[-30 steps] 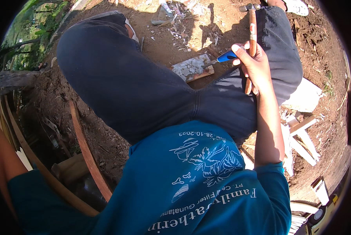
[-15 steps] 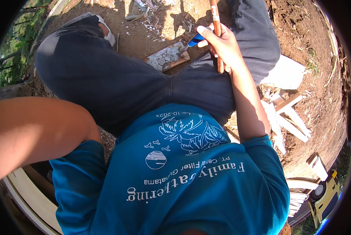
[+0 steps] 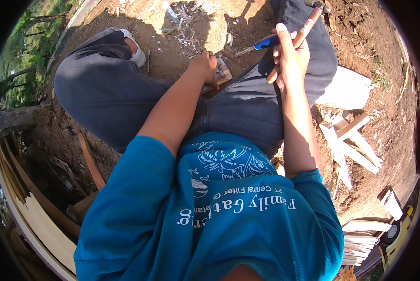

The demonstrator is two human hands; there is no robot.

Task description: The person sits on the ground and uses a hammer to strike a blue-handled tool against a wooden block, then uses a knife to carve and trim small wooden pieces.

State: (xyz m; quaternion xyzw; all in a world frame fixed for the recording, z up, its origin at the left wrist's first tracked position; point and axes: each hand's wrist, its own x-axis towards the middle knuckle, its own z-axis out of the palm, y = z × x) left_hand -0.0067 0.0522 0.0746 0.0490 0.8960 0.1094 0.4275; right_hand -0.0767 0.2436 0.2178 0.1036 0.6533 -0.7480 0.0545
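My right hand (image 3: 292,56) is closed around two tools at once. One is a hammer (image 3: 308,27) with a brown wooden handle, its head partly cut off at the top edge. The other is a blue-handled chisel (image 3: 265,43), its narrow blade pointing left, clear of the wood. Between my legs lies a small, stained wooden board (image 3: 224,72). My left hand (image 3: 204,69) grips this board at its left side, covering much of it; some fingertips are hidden.
Wood chips (image 3: 186,40) litter the dirt ahead. Split wood pieces (image 3: 353,140) and a pale flat board (image 3: 346,89) lie to my right. Long planks (image 3: 41,225) stand at lower left. A yellow toy-like vehicle (image 3: 397,234) is at the lower right rim.
My left arm has swung in from the left, and its hand now holds the board. My right hand has moved right, lifting the chisel off the board; the hammer has tilted.
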